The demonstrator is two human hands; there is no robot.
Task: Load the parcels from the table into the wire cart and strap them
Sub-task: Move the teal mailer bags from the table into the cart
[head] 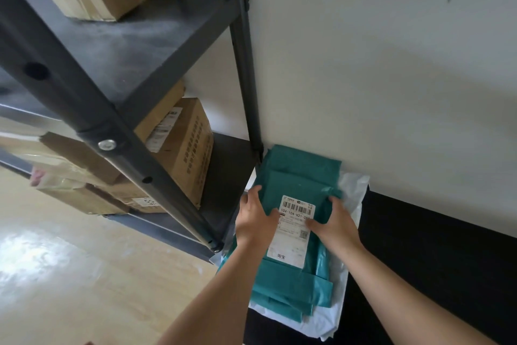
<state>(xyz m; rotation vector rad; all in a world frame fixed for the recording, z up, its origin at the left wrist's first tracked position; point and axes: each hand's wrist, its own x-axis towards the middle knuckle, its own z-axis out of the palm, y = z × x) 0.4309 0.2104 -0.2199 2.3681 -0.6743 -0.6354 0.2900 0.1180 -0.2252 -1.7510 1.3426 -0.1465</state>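
Across the upper right of the frame runs a pale wall [391,64]. A dark metal shelving rack [112,120] fills the upper left, with cardboard boxes [184,148] on its shelves. Below the wall, at lower right, lies the black counter [419,246]. At its left end, just beside the rack's rear post, a stack of teal parcels [293,283] sits on a white parcel [352,196].

The left grip [256,221] and right grip [335,221] clasp the topmost teal parcel [293,185] by its two long sides. Both thumbs lie on its upper face at the edges of the shipping label [293,232]. Whether any fingertips reach underneath cannot be told. Neither the wire cart nor a strap is in view.

This looks like the pick-up stage of loading: the parcel is held but apparently rests on the stack. The next move likely calls for a level lift, since the slick bags beneath may slide. After that comes a turn away toward the cart, wherever it stands.
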